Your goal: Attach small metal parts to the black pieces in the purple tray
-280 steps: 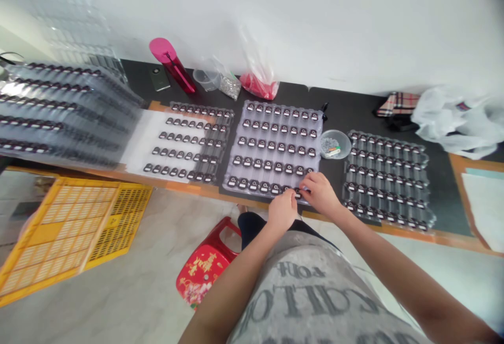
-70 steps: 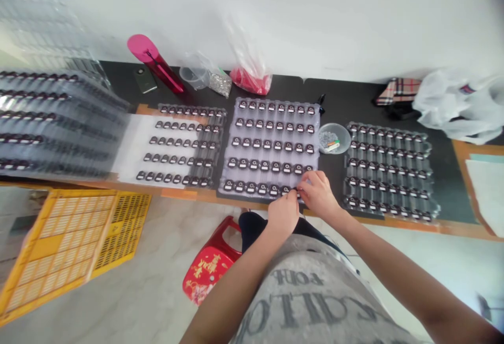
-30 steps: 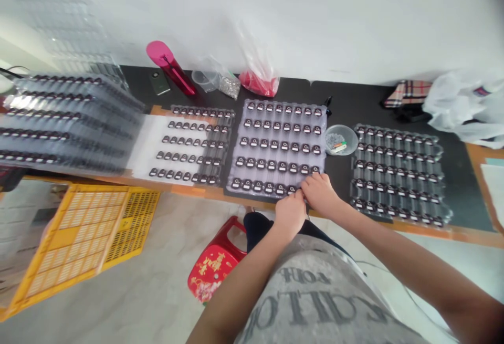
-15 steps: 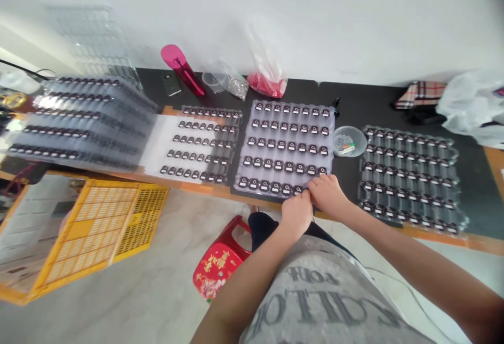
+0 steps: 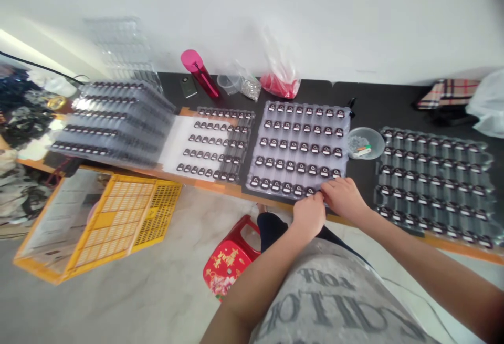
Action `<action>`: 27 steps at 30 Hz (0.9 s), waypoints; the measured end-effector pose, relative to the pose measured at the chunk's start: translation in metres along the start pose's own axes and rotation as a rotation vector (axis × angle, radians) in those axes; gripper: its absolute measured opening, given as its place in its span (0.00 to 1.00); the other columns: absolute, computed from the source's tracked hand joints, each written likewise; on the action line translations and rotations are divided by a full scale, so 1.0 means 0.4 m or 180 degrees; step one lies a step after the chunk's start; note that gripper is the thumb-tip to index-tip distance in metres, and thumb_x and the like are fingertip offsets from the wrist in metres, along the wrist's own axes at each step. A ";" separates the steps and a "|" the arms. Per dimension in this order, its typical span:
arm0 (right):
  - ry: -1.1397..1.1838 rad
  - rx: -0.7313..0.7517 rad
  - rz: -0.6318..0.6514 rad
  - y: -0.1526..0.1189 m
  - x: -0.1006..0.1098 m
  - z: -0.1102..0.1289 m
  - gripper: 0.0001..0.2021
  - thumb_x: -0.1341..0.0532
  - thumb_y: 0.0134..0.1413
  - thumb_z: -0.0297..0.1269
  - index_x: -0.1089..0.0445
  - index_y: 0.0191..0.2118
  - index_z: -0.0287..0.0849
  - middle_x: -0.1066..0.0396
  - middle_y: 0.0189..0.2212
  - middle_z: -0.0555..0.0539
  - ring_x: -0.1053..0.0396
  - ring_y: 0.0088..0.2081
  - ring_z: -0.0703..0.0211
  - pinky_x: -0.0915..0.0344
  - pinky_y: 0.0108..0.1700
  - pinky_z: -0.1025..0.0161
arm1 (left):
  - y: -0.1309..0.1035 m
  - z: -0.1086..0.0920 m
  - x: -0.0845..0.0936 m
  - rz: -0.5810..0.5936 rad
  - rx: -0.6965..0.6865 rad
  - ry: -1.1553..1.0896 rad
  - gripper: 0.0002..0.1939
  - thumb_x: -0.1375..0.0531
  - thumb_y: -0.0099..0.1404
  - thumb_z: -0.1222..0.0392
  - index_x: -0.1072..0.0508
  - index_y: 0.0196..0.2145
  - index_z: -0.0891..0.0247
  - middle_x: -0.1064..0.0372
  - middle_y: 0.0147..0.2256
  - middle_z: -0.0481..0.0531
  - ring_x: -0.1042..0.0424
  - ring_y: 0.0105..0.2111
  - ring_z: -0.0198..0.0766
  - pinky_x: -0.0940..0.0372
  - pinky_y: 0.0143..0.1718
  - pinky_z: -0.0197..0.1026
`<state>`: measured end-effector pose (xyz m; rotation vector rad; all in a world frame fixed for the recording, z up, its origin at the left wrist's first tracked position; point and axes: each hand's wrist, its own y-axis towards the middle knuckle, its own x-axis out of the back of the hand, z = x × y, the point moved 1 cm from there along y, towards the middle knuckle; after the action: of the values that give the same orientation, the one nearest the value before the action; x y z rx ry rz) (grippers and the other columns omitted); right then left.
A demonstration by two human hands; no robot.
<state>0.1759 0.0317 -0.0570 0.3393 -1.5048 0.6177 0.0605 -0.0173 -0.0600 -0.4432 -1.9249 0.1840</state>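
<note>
My left hand (image 5: 310, 214) and my right hand (image 5: 345, 197) meet at the front right corner of a clear plastic tray (image 5: 284, 147). Rows of small black parts (image 5: 291, 165) with white labels sit in its grooves. Both hands are closed, fingertips nearly touching over the end of the front row. What they pinch is hidden behind the fingers. Just left of my left fingertips is the last black part (image 5: 311, 190) visible in that row. Beyond my right hand, a round clear tub (image 5: 376, 147) holds small clear pieces and an orange, green and white item.
Another filled tray (image 5: 435, 184) lies at right, one (image 5: 224, 144) at left partly over a white sheet. Stacked trays (image 5: 114, 123) stand farther left. Behind are a pink cylinder (image 5: 202, 76) and bagged red material (image 5: 281, 86). A yellow crate (image 5: 118, 212) and red stool (image 5: 226, 260) are below.
My view has turned a little to the left, so everything sits farther right in the picture. Both hands stay closed at the same corner of the tray, with hardly any movement against it.
</note>
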 end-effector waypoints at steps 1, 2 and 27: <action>0.0011 -0.0008 -0.0021 0.000 0.000 0.000 0.05 0.44 0.49 0.32 0.33 0.27 0.40 0.29 0.25 0.45 0.38 0.32 0.55 0.58 0.34 0.60 | 0.000 0.000 0.000 -0.0009 -0.0012 -0.0002 0.10 0.54 0.65 0.66 0.37 0.41 0.64 0.29 0.34 0.55 0.28 0.34 0.39 0.36 0.33 0.39; 0.0028 -0.0020 -0.0033 -0.001 0.000 0.000 0.05 0.44 0.49 0.32 0.33 0.27 0.40 0.29 0.25 0.46 0.37 0.32 0.55 0.58 0.34 0.60 | 0.000 0.000 0.001 -0.0015 -0.0017 -0.0001 0.10 0.54 0.65 0.66 0.37 0.41 0.64 0.29 0.34 0.55 0.28 0.34 0.39 0.36 0.33 0.39; 0.0270 -0.0434 -0.0162 -0.009 0.004 -0.014 0.06 0.46 0.50 0.32 0.32 0.28 0.41 0.30 0.26 0.47 0.39 0.34 0.57 0.57 0.35 0.62 | 0.005 -0.004 0.009 0.0160 0.0090 0.0104 0.13 0.56 0.67 0.63 0.36 0.44 0.63 0.29 0.34 0.55 0.28 0.35 0.39 0.36 0.33 0.38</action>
<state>0.1825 0.0321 -0.0552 0.2426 -1.4443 0.4807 0.0611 -0.0144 -0.0571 -0.4734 -1.8782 0.2351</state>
